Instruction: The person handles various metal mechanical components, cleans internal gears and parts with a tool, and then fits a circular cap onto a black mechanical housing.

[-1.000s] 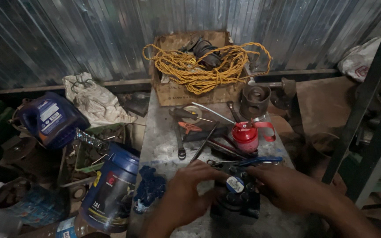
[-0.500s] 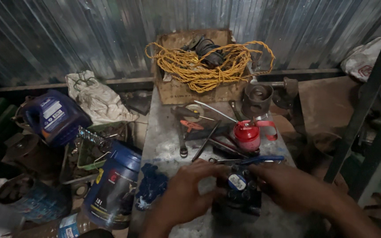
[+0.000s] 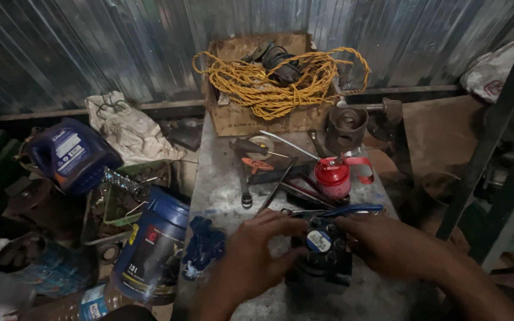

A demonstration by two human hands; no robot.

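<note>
hands 2 (image 3: 257, 255) (image 3: 388, 244) | 1 black part (image 3: 319, 255) held | 1 red oil can (image 3: 333, 176)

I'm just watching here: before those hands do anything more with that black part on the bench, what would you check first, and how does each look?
1. Left hand on the black part: ok, fingers against its left side.
2. Right hand on it: ok, fingertips on top.
3. Part resting on the metal bench: ok.
4. Blue-handled pliers close by: ok, just behind the part.
5. Red oil can upright: ok.
6. Firmness of either grip: cannot tell.
</note>
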